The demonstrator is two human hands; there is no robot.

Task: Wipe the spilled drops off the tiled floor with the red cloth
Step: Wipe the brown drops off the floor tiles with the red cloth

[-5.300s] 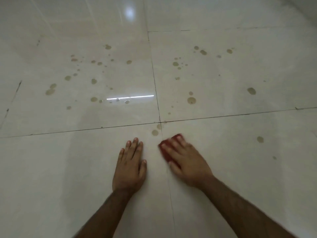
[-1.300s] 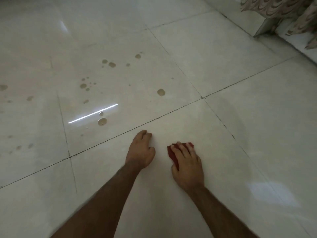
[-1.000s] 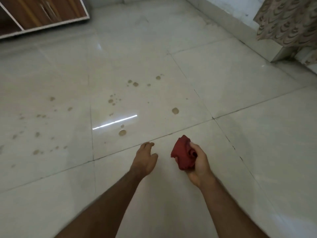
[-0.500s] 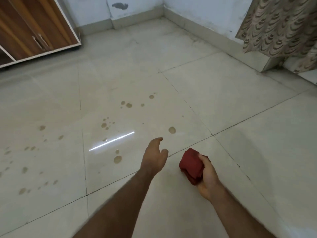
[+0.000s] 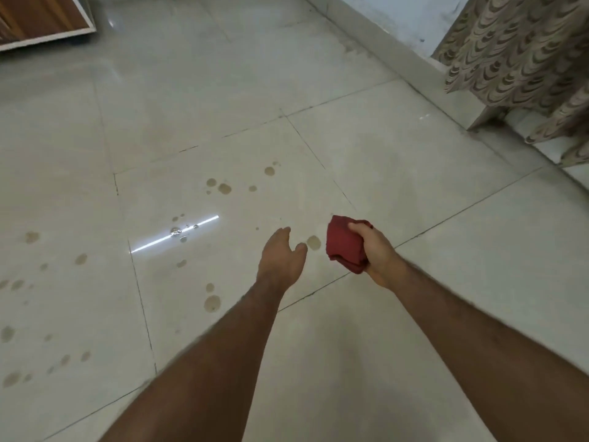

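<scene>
Gripping the crumpled red cloth (image 5: pixel 345 247), the right hand (image 5: pixel 376 253) is holding it up off the glossy pale tiled floor (image 5: pixel 398 173), fingers curled round the wad with the thumb over its top. The cloth is bunched into a lump, so it isn't really pointing anywhere; if anything its longer side is running up and down in the head view, sticking out to the left of the right hand's palm.

The left hand (image 5: pixel 282 260) is hanging relaxed just beside the cloth, fingers loose and gripping nothing.

One of the brownish spilled drops (image 5: pixel 313 242) is sitting right between the two hands. More drops are lying ahead of and to the left of the left hand, another one is sitting close by the left forearm, and a scatter is spreading far off to the left.

For room: lots of open tile is stretching ahead of and left of both hands. Off to the right of the right hand, well apart, the pale skirting edge of the wall (image 5: pixel 398 49) is running diagonally, with a patterned beige-and-brown curtain (image 5: pixel 522 59) hanging past it. Far ahead-left of the left hand, a brown wooden cabinet with a white bottom edge (image 5: pixel 41 23) is closing off that corner.
</scene>
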